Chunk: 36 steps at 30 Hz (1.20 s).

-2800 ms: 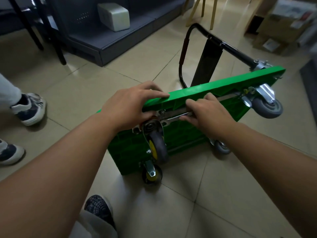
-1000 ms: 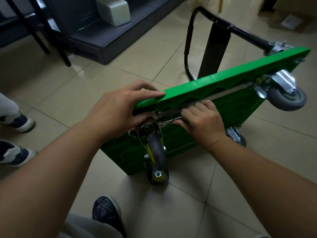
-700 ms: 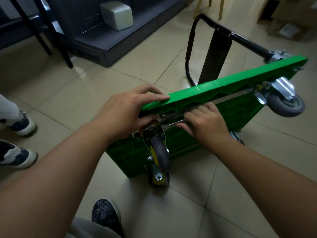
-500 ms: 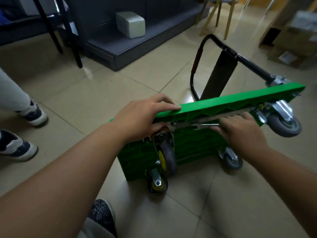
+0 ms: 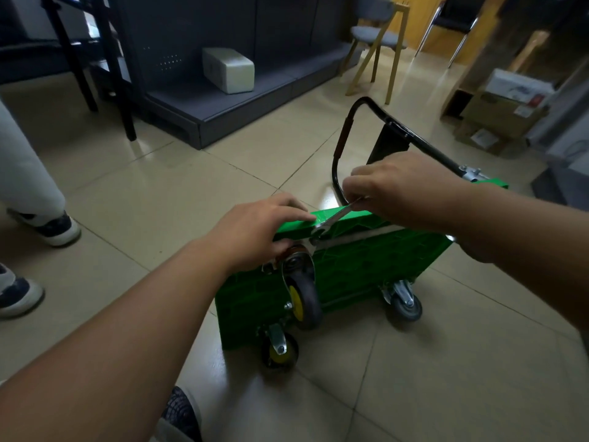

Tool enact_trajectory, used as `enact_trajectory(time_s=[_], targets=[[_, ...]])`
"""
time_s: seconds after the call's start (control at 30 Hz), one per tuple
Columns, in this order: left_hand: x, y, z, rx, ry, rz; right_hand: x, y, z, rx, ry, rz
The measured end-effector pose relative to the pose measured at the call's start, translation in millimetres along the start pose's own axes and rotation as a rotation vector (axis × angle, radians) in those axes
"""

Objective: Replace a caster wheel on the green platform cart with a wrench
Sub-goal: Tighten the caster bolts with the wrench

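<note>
The green platform cart (image 5: 379, 269) stands on its long edge on the tiled floor, underside facing me. My left hand (image 5: 255, 232) grips its top edge just above a caster wheel (image 5: 302, 296) with a yellow hub. My right hand (image 5: 404, 186) holds the handle of a silver wrench (image 5: 334, 220), raised above the cart's edge. The wrench head sits at the bolt by that caster's mounting plate. Another yellow-hub caster (image 5: 280, 349) rests on the floor below, and a grey caster (image 5: 404, 306) is to the right. The cart's black folded handle (image 5: 350, 122) rises behind.
Another person's legs and shoes (image 5: 47, 224) stand at the left. My own shoe (image 5: 181, 416) is at the bottom. A dark low shelf (image 5: 223, 106) with a pale block (image 5: 228, 70) is behind, a wooden chair (image 5: 376, 43) beyond, cardboard boxes (image 5: 503, 113) at the right.
My right hand has swung the wrench handle up from lying along the cart's underside to above its top edge. My view has lifted and pulled back. The left hand keeps its grip.
</note>
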State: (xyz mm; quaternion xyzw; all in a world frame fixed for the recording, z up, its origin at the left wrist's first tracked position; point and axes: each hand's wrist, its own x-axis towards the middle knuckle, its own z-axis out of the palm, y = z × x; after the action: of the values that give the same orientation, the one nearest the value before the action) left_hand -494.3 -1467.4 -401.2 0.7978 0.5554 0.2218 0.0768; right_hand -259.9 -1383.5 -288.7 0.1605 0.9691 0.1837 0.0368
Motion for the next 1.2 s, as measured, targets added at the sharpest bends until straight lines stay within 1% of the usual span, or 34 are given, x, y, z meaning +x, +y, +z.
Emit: enact_trajectory(time_s=[0.17,0.23,0.47,0.63,0.87,1.03,1.13,1.2], targets=[[1,-2,2,-0.020,0.021,-0.012,13,-6,-1,-0.069,-0.037,-0.023],[1,-3,3,-0.023,0.034,-0.014,14,-6,2,-0.076,-0.028,-0.016],[2,-2,4,-0.039,0.049,-0.030,5,0,8,-0.019,-0.020,-0.022],[3,-1,4,-0.032,0.054,-0.041,9,0,8,-0.008,0.034,-0.015],[4,-3,5,-0.037,0.056,-0.035,10,5,10,0.009,-0.022,-0.024],[4,-4,6,-0.036,0.059,-0.035,13,-3,25,-0.017,0.040,-0.026],[3,-4,6,-0.042,0.067,-0.028,14,-4,35,-0.022,0.076,0.025],[3,-3,6,-0.045,0.072,-0.027,11,-3,40,-0.023,0.067,0.046]])
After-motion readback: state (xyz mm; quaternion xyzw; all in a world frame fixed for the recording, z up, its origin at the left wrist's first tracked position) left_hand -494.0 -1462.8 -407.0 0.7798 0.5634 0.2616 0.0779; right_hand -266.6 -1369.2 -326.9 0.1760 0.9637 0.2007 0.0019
